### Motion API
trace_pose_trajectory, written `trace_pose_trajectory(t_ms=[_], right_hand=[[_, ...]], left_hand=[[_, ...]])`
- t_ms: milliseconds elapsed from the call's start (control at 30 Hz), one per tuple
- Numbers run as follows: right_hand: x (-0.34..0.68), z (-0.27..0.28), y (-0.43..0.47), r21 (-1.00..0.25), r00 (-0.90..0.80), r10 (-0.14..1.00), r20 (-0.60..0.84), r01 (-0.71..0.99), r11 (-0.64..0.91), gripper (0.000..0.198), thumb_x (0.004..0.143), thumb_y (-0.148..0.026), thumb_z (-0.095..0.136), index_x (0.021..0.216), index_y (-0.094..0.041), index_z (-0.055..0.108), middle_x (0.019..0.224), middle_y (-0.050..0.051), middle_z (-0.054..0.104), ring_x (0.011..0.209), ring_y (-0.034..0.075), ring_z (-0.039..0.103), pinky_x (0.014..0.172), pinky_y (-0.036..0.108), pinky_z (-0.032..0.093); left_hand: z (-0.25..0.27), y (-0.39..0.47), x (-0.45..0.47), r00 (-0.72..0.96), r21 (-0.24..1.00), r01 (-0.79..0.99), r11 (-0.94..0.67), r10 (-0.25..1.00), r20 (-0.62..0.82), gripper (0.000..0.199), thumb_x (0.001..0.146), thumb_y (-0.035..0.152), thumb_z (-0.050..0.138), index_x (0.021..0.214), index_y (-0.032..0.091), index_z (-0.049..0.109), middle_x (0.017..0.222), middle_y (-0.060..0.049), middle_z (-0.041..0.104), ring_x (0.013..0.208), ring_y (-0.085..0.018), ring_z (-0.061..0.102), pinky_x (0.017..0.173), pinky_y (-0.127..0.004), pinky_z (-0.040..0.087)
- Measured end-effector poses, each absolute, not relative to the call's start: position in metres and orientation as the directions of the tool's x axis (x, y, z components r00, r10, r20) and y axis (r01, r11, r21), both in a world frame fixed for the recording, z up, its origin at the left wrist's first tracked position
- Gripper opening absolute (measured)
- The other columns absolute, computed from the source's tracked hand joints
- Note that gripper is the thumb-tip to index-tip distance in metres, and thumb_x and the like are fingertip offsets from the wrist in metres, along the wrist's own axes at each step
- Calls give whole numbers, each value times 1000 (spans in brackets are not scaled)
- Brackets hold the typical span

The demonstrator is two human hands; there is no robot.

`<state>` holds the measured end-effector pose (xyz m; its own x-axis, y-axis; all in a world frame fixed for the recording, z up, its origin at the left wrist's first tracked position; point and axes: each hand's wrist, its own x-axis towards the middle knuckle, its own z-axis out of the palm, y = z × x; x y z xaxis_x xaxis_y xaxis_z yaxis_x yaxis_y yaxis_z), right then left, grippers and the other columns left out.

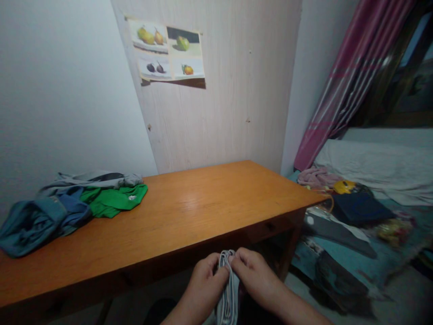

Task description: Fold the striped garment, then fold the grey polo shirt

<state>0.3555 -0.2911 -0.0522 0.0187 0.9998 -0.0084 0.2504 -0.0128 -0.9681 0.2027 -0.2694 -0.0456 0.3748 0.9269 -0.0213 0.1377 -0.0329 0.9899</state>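
A grey folded garment [228,298] with several stacked layers hangs between my two hands, just in front of the table's near edge. My left hand [209,280] pinches its upper end from the left, thumb on the near side. From the right, my right hand [254,274] grips the same end, its thumb close to the left one. Both hands are closed on the cloth. The garment's lower part runs out of the bottom of the view, so its exact kind cannot be told.
On the wooden table [189,203] lie a green garment [115,201], blue denim clothing [43,221] and a grey garment [98,179], heaped at the left. A bed [355,234] with scattered clothes stands at the right, below a pink curtain [338,85]. A fruit poster [169,52] hangs on the wall.
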Motion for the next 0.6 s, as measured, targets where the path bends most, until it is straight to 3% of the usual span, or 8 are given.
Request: trace_pose_trajectory(t_ms=[167, 333, 600], right_hand=[[359, -51, -292, -968, -40, 999, -13, 249, -2, 30, 91, -42, 46, 69, -22, 48, 56, -4, 51, 50, 13, 53, 48, 23, 37], [359, -45, -294, -973, -105, 994, -13, 231, 11, 31, 94, -42, 43, 71, -22, 49, 51, -4, 54, 49, 14, 54, 50, 23, 38], [361, -45, -291, -962, -76, 996, 46, 265, 64, 29, 97, -37, 43, 72, -23, 47, 50, -7, 51, 48, 12, 53, 50, 22, 35]], left_hand=[[-47, -270, 202, 403, 996, 90, -2, 915, -35, 20, 80, 33, 65, 88, 14, 70, 79, -4, 72, 75, -20, 67, 68, -27, 51], [-46, -270, 200, 445, 996, -12, 90, 892, -76, 34, 85, 46, 61, 88, 14, 68, 65, -3, 69, 60, -18, 64, 61, -28, 49], [-40, -270, 199, 527, 984, -91, 153, 846, -83, 37, 84, 47, 65, 97, 12, 68, 69, -5, 71, 63, -19, 66, 66, -31, 51]])
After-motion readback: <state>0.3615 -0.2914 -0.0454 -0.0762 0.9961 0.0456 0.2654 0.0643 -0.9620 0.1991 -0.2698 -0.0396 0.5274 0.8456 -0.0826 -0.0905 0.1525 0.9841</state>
